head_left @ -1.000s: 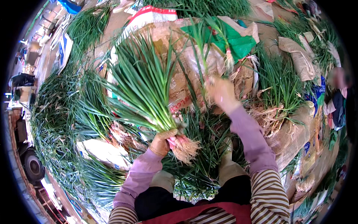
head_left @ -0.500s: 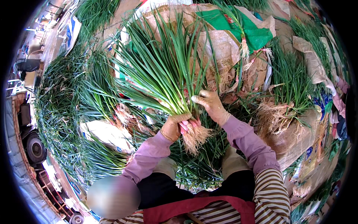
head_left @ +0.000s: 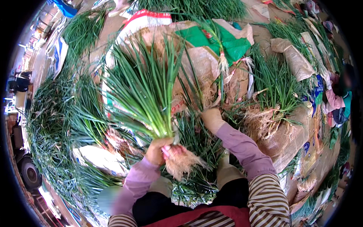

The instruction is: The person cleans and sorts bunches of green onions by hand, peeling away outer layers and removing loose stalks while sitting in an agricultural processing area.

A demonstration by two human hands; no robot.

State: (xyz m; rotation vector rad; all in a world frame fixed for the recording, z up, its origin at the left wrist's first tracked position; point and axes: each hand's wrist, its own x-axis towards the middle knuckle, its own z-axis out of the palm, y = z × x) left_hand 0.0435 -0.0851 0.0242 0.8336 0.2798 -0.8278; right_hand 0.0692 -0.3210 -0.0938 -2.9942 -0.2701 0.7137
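The left hand [head_left: 158,150] grips a bunch of green onions [head_left: 145,94] (roots down), while the right hand [head_left: 211,118] closes on loose stalks [head_left: 196,94].

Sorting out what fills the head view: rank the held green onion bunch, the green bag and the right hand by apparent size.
1. Green onion bunch, though nearest the camera.
2. Green bag.
3. Right hand.
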